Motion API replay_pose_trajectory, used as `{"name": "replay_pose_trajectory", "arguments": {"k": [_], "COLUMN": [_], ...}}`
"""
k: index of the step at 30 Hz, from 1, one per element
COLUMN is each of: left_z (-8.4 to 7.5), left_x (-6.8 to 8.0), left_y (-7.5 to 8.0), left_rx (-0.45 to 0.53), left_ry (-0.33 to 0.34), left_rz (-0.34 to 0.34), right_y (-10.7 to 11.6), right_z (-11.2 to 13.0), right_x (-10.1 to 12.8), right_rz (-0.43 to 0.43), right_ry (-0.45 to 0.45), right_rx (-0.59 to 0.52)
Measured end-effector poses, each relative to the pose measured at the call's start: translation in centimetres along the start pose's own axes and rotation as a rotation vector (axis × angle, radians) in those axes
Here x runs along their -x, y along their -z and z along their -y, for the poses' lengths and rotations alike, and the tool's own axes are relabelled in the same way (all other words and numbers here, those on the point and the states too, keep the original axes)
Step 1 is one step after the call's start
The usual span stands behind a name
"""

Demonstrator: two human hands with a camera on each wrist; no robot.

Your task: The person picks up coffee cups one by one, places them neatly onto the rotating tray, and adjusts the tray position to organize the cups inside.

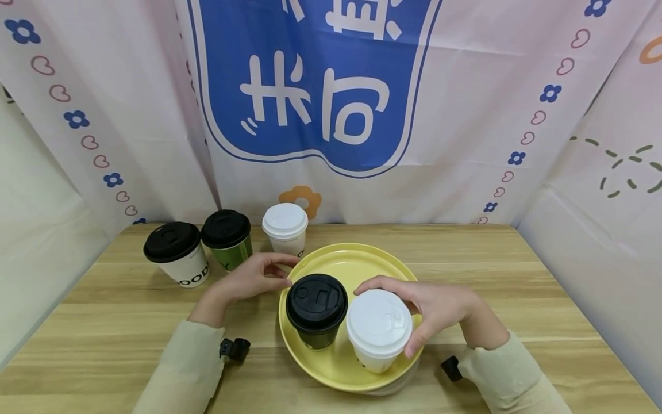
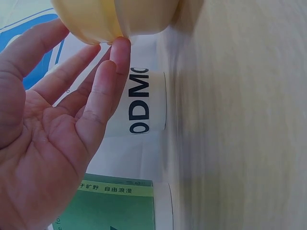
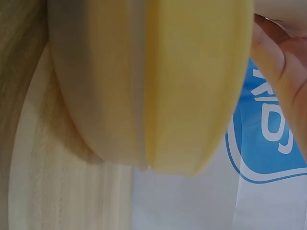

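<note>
A round yellow tray carries a black-lidded cup and a white-lidded paper cup. My right hand holds the white-lidded cup near the tray's right side, thumb in front and fingers behind. At the tray's left rim is my left hand, its fingers extended and fingertips touching the edge. In the left wrist view the fingertips meet the underside of the tray, palm bare. The tray wall fills much of the right wrist view, hiding most of the right hand.
Left of the tray stand a white cup with black lid and a green cup with black lid. A small white-lidded cup stands behind the tray's left rim. A printed curtain backs the wooden table.
</note>
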State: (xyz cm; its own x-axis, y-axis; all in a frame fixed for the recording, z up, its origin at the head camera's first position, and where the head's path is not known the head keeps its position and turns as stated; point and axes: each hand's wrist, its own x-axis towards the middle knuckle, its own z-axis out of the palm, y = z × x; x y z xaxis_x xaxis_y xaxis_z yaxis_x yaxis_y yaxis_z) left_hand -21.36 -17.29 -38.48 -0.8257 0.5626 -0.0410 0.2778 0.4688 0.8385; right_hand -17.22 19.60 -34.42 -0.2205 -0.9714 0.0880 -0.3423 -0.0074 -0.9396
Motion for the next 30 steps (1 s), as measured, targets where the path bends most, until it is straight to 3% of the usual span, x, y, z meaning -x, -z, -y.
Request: {"name": "replay_pose_trajectory", "arguments": {"k": [10,18,23,30], "left_z": [0.1,0.1,0.0,-0.2], "left_x": [-0.1,-0.1,-0.1,0.0], "left_y": [0.0,0.0,0.0,0.0], "left_rx": [-0.001,0.000,0.010,0.011], "left_ry": [-0.003,0.001,0.004,0.026], "left_rz": [0.001,-0.007,-0.005,-0.003], "right_y": [0.0,0.7,1.5,2.9], "right_z": [-0.1,0.6,1.1,1.4], "right_x": [0.1,1.4,3.0,5.2], "right_rz": [0.042,0.002,-0.127,-0.414], "right_ry": [-0.003,-0.012,-0.083,-0.176], "right_rx": [-0.051,0.069,0.121,0.226]}}
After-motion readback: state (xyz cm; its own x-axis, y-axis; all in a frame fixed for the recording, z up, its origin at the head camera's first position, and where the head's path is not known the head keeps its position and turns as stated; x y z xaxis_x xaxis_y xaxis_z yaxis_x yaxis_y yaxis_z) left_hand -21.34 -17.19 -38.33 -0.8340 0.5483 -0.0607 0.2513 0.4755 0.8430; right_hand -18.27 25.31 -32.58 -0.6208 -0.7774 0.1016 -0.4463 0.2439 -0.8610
